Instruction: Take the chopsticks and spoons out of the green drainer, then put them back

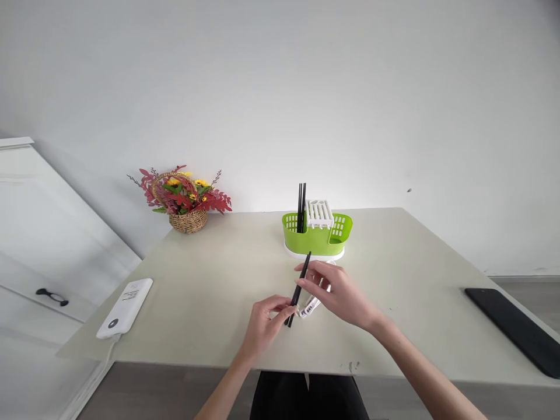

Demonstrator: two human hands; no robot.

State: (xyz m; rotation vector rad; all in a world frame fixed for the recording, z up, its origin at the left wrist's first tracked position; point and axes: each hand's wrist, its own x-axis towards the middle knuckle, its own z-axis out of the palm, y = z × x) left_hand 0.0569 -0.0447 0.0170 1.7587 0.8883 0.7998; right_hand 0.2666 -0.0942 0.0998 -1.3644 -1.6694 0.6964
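A pair of black chopsticks (300, 287) slants above the table, held between both hands. My left hand (268, 319) pinches them near their lower ends with thumb and fingers. Higher up, my right hand (332, 289) has its thumb and fingers closed around the same pair. Beneath my right hand lies a clear, shiny object with a printed label (310, 307), partly hidden, so its kind is unclear. Just beyond the hands stands a green utensil holder (317, 240) on a white base. More black chopsticks (301, 207) stand upright in its left compartment, beside a white slotted rack (319, 213) on top.
A wicker basket (188, 222) of red and yellow flowers stands at the back left. On the left edge lies a white power bank (126, 306) with a cable. A black phone (516, 329) lies at the right edge. Behind the table (201, 291) rises a wall.
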